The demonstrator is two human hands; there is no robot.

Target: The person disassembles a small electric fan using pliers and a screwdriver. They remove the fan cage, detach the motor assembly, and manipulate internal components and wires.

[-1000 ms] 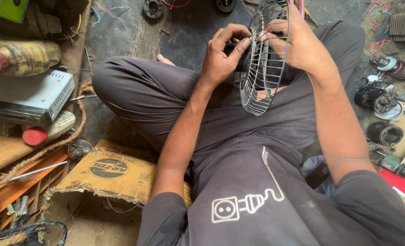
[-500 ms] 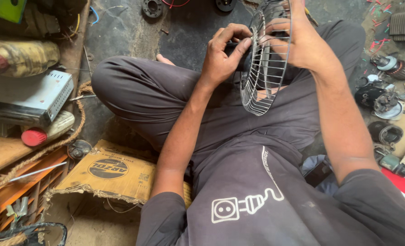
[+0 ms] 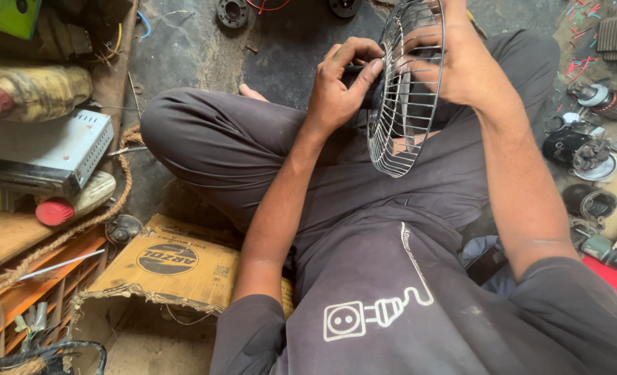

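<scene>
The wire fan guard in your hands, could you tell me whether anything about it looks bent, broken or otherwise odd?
Nothing stands out. The wire fan guard looks round, with evenly spaced wires where visible. The left hand pinches at its back; the right hand grips the far side, hiding part of it.

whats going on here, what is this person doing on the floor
A person sits cross-legged on the floor, holding a round wire fan guard upright over their lap. The right hand grips it from the far side, while the left hand pinches a dark part at its centre. Around them lie small motors on the right, and on the left a flattened cardboard box, a silver metal box and a bottle with a red cap.
</scene>
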